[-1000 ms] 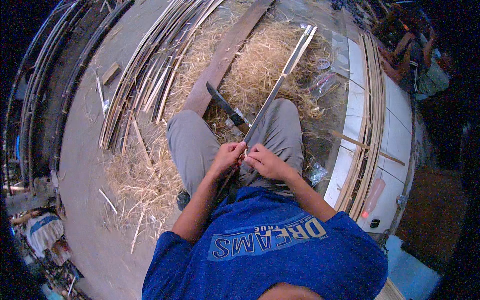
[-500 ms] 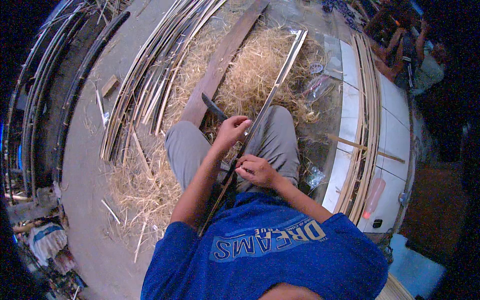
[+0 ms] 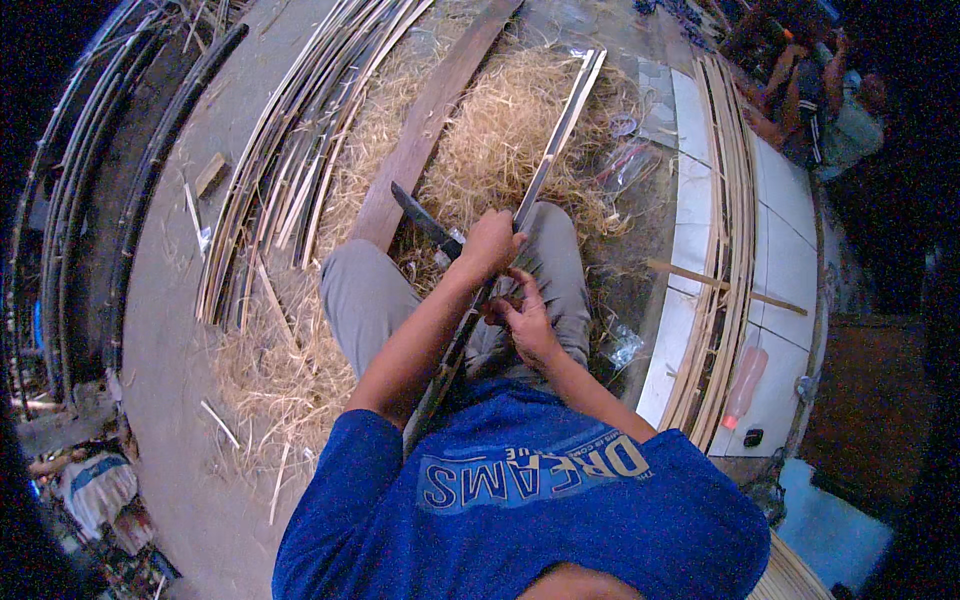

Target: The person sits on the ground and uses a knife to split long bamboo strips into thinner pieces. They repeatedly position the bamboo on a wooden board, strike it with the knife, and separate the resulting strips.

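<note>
A long, narrow bamboo strip [image 3: 556,142], dark with pale edges, runs slantwise from beside my left arm up over my lap to the far shavings. My left hand [image 3: 492,243] is closed round it above my knees. Just nearer to me, my right hand [image 3: 528,320] has its fingers and thumb bent in on the strip's right side; its grip is partly hidden. A knife with a dark curved blade [image 3: 425,218] sticks out to the far left from under my left wrist. Its handle is hidden, and I cannot tell what holds it.
A brown plank [image 3: 430,130] leads away from my knees through curly shavings [image 3: 500,140]. Bundled strips [image 3: 280,150] lie left; more strips [image 3: 722,250] rest on white tiles at right, beside a pinkish bottle [image 3: 745,388]. Dark poles [image 3: 170,160] stand far left. Another person [image 3: 815,100] sits far right.
My left hand has slid farther away along the strip and turned over it. My right hand has moved slightly away from me, its fingers less tightly curled. The knife stays in place.
</note>
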A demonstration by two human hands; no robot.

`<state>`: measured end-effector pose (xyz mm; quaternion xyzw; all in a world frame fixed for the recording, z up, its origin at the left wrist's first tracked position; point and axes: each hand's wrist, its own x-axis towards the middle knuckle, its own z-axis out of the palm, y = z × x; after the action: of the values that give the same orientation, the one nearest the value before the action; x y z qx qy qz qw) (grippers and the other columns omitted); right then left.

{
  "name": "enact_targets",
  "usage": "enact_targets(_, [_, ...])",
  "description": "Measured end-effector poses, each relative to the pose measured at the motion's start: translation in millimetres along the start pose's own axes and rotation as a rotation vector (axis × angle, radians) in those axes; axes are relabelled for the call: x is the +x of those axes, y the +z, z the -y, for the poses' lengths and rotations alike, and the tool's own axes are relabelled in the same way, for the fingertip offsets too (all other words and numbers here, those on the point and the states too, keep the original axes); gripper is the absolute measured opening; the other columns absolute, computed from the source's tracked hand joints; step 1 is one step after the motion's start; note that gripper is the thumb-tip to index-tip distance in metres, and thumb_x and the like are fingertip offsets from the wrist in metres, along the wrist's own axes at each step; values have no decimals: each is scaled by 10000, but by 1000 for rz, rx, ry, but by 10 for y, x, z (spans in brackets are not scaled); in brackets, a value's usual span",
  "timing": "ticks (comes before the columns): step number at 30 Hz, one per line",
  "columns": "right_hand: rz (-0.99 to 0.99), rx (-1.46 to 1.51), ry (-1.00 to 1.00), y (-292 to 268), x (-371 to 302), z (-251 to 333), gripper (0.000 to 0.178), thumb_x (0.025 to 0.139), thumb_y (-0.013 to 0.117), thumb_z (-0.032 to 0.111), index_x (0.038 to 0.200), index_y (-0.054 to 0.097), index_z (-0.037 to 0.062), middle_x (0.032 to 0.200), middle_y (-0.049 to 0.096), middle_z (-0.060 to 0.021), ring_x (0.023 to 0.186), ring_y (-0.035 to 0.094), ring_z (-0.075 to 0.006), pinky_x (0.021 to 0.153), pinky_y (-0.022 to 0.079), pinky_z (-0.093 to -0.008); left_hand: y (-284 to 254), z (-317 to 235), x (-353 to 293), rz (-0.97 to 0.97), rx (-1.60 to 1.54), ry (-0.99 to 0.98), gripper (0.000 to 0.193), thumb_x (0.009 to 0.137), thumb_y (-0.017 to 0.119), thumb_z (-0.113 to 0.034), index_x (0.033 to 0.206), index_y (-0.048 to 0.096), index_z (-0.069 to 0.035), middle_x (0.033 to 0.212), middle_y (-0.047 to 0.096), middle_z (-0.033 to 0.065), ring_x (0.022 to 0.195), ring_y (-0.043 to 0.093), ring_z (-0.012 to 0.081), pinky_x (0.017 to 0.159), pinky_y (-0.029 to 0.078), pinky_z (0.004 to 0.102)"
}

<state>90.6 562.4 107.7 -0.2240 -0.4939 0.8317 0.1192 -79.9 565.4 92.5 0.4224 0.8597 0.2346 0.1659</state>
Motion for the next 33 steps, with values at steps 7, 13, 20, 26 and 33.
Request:
enact_targets(7, [-196, 49, 58, -116, 50, -187, 163, 896, 583, 44, 1050, 526, 42, 906, 654, -83, 761, 619, -160, 689, 514, -303, -108, -93, 103, 62, -27, -31, 339, 785, 670, -330, 914, 647, -17, 904, 648, 204, 877, 616, 386, 767, 484, 475])
enact_targets(13, [-253, -8, -41, -112, 16, -224, 65, 905, 564, 43, 966, 568, 20, 895, 662, -88, 767, 619, -154, 705, 507, -291, 18, -226, 265, 67, -30, -95, 305, 788, 654, -237, 967, 602, 5, 1000, 601, 238, 940, 605, 401, 795, 498, 482])
enact_targets(20, [-329, -2, -58, -164, 1, -277, 37, 907, 551, 32, 939, 563, 18, 877, 662, -103, 761, 628, -174, 693, 517, -309, 76, -365, 252, -25, 142, -10, 290, 796, 620, -175, 970, 561, 49, 969, 602, 250, 878, 620, 404, 774, 513, 473])
enact_targets(26, [-256, 169, -24, -155, 0, -300, 50, 892, 588, 61, 922, 560, 32, 887, 657, -105, 764, 622, -177, 680, 512, -300, 167, -191, 400, -69, 195, 28, 305, 760, 618, -147, 967, 546, 65, 939, 621, 257, 830, 643, 405, 760, 527, 465])
enact_targets(33, [-273, 173, 53, -93, -74, -137, 64, 881, 602, 80, 922, 574, 40, 865, 658, -81, 736, 615, -163, 659, 511, -286, -297, -415, 354, 139, 42, -78, 471, 816, 615, -319, 988, 493, 102, 941, 611, 324, 909, 608, 454, 784, 496, 492])
